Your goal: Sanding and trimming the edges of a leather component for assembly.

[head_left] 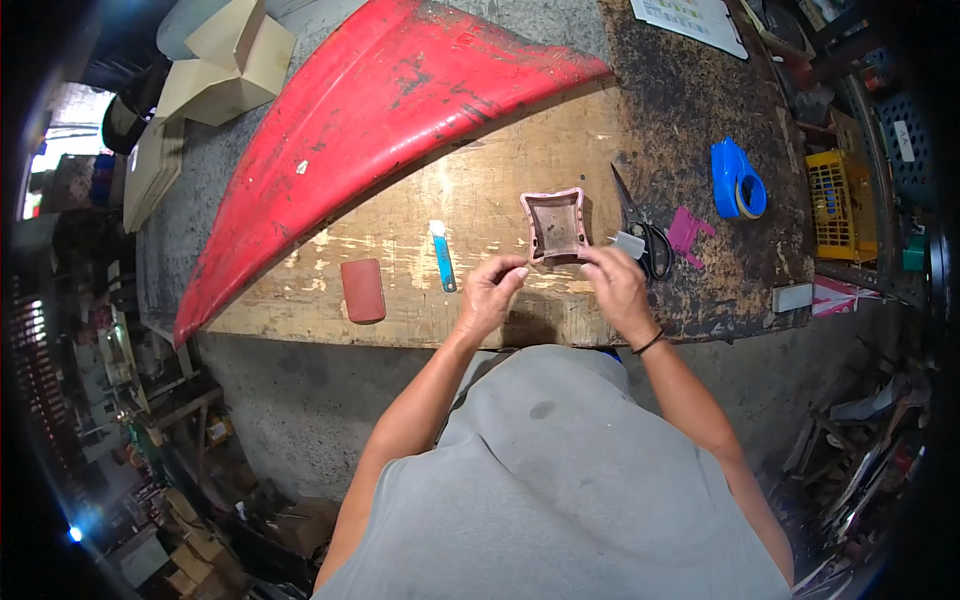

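Observation:
A small square tray-like piece (556,222) with a raised pink rim, pinched-in sides and dark spots near its front corners lies before me on the bench. My left hand (487,297) is closed in a pinch beside its near left corner; what the fingertips hold is too small to make out. At the near right corner, my right hand (618,287) has thumb and finger closed on the rim. Just beyond the right hand lie black-handled scissors (656,248), partly under a small pale grey piece (627,244). A pink plastic bracket (687,234) is beside them.
Left of my hands are a blue-handled tool with a white tip (443,258) and a reddish rectangular block (363,291). A large scuffed red panel (390,120) spans the bench's far left. A blue tape dispenser (737,182) stands at right, a yellow crate (838,205) beyond the edge.

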Motion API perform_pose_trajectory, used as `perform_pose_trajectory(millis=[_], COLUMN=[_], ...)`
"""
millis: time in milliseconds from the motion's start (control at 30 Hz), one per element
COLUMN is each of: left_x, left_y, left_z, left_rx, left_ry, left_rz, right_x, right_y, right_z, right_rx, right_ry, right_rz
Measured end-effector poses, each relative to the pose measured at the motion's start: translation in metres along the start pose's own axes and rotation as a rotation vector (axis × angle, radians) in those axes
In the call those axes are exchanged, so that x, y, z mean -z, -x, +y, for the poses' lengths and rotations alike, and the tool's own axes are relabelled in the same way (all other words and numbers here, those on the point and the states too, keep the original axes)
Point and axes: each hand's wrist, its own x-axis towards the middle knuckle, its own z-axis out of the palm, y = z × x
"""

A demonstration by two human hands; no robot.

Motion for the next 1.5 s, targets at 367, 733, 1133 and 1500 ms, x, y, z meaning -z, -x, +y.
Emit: perform_pose_trajectory(millis=[367,733,1133,1500], left_x=[-0.03,-0.024,-0.022,-0.009], left_y=[0.006,0.0,-0.012,-0.03], left_z=[0.005,-0.007,-0.011,-0.025], left_rx=[0.12,0.022,0.093,-0.176], left_ry=[0.231,0.08,0.187,-0.291], left_rz=[-0.057,-0.173,-0.157,0.024], right_x=[-0.044,-0.044,-0.042,-0.063], right_y=[0.013,0.011,-0.002,-0.035], right_z=[-0.004,0.007,-0.003,0.02], right_rx=[-0.224,-0.292,-0.229,-0.147], right_ry=[-0.428,-0.408,-0.253,-0.124], right_rz=[-0.165,-0.197,-0.189,-0.156])
